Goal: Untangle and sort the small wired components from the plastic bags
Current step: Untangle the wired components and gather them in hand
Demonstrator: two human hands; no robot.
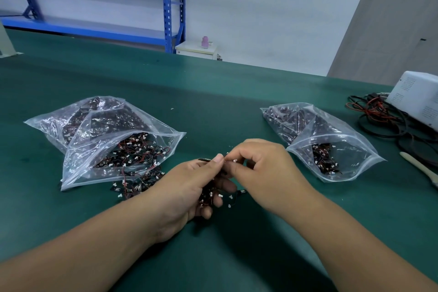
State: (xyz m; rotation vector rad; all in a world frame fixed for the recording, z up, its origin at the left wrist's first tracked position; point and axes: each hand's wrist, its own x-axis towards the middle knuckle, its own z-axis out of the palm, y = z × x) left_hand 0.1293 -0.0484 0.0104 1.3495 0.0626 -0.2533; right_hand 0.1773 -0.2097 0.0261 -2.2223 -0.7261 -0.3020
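Two clear plastic zip bags lie on the dark green counter [213,92], both mouths open toward the person. All places are given from the tangled clump of thin red-and-black wires with tiny white plug ends [209,193], which sits in the hands at the near middle of the counter.

- Left hand [189,187]: fingers curled round the clump from beneath, thumb pressed on its top.
- Right hand [263,173]: thumb and forefinger pinch a bit at the clump's top edge, other fingers curled. The exact piece is too small to tell.
- Left of the clump: bigger clear bag [113,140], crumpled and stuffed with the same wired bits. It may be two bags layered, cannot tell.
- Just left of the clump, touching that bag's mouth: loose spill of the same wired parts [135,182] on the counter.
- Right of the clump: smaller clear bag [327,147], partly filled with dark parts and white plugs.
- Far right of the clump: coiled black and red cables [384,118], a white box device [417,99] and a cream flat stick [419,168].
- Beyond the clump, past the counter: blue metal shelving [170,7].
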